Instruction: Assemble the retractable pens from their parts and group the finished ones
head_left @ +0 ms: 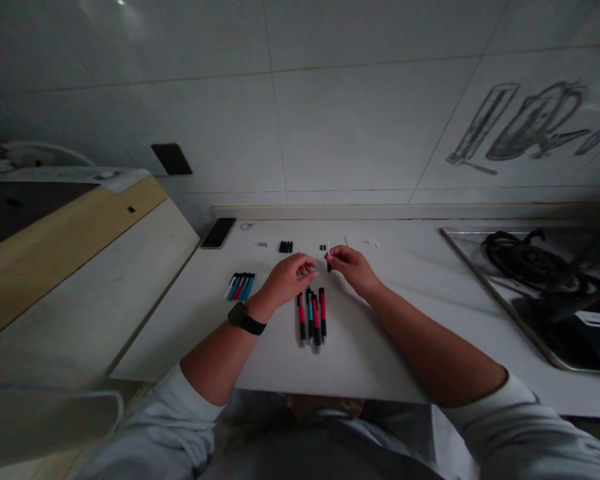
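Slim white tube, upright; black piece below

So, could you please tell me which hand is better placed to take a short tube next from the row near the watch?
Probably the left hand: it is nearer the short tubes and looks empty, while the right hand holds a thin white stick and a black piece.

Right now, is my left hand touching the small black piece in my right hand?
Apart. The head view shows white counter between the left hand and the small black piece pinched in the right hand.
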Available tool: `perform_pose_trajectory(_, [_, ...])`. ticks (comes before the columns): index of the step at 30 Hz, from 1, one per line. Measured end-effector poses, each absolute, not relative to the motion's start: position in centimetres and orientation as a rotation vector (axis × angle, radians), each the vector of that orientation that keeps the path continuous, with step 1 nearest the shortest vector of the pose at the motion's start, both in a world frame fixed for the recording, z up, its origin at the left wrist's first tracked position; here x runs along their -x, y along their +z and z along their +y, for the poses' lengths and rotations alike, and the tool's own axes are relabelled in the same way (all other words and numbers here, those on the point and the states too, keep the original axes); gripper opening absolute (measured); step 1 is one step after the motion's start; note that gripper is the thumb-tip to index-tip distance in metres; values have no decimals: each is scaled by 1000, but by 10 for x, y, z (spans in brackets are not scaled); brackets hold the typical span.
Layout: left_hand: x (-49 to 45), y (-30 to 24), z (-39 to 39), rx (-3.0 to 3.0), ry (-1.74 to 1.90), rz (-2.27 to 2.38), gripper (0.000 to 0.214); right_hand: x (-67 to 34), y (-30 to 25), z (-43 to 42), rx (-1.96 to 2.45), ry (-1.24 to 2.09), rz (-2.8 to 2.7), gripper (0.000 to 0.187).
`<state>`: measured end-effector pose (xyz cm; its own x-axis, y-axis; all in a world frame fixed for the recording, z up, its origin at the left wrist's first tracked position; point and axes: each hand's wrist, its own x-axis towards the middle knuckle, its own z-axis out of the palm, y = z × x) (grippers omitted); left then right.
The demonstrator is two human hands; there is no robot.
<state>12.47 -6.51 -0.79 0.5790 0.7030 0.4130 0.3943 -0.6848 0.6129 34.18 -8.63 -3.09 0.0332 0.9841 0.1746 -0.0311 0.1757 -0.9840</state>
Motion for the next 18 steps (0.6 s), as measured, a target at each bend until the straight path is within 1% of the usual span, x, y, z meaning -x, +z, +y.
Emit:
perform_pose_trajectory(4, [-137,-13,-68,-2249,1038,901,21,-328,-23,-96,954,1299,-1027,36])
perform_pose_trajectory(7, [-138,-14,-68,-2204,1031,893,19,-320,-21,-102,886,1386,-973,36])
perform_pose_trajectory(12, [-134,-17,-63,-2208,996,916,17,-319,-23,-103,884,1393,-917,35])
perform_pose_trajectory(18, [-128,-19,-59,-2290,939,968,24,-326,-27,-97,892,1371,-832,38])
